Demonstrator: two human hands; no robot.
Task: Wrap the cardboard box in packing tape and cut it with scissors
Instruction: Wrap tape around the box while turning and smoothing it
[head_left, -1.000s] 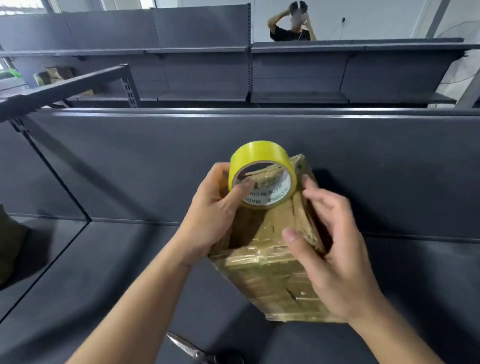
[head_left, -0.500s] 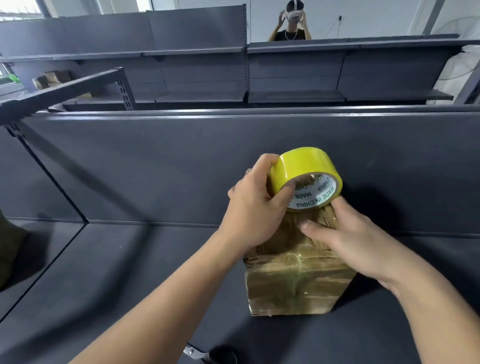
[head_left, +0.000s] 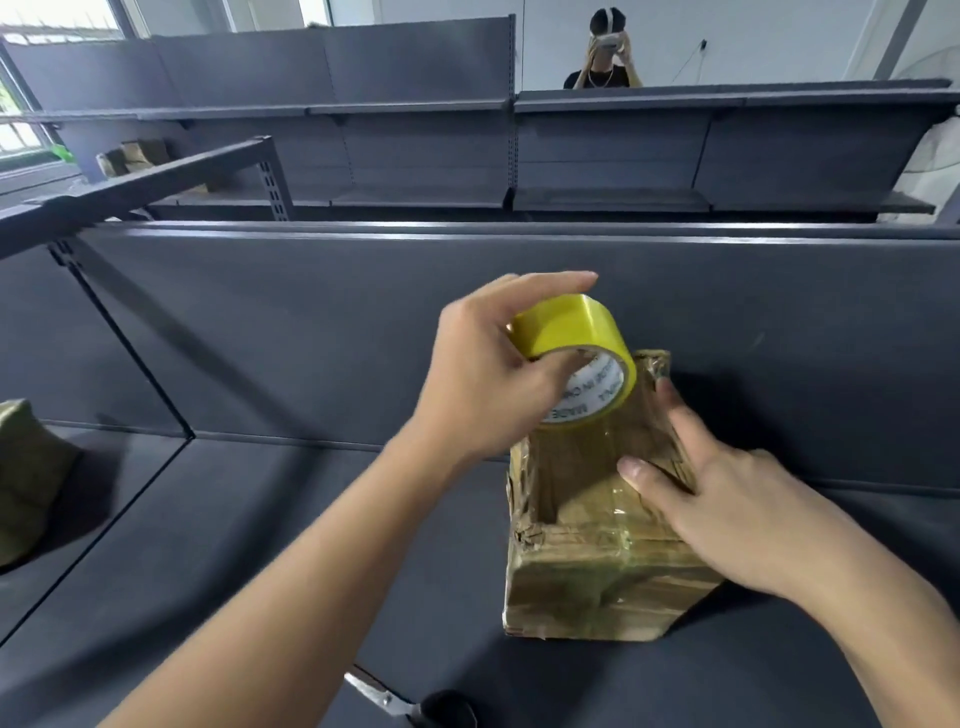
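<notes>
One tape roll (head_left: 566, 328) gripped in left hand (head_left: 485, 387) fingers, right hand (head_left: 743, 512) fingers straight against cardboard box (head_left: 582, 584)

The cardboard box (head_left: 582, 582), held tilted in the air a second ago, is now standing on the shelf (head_left: 260, 545). The left hand (head_left: 488, 384) is raising the tape roll (head_left: 571, 338) off the box's far end, forefinger stretching straight over it. The right hand (head_left: 737, 509) is spreading wider over the box's top and right edge.
</notes>
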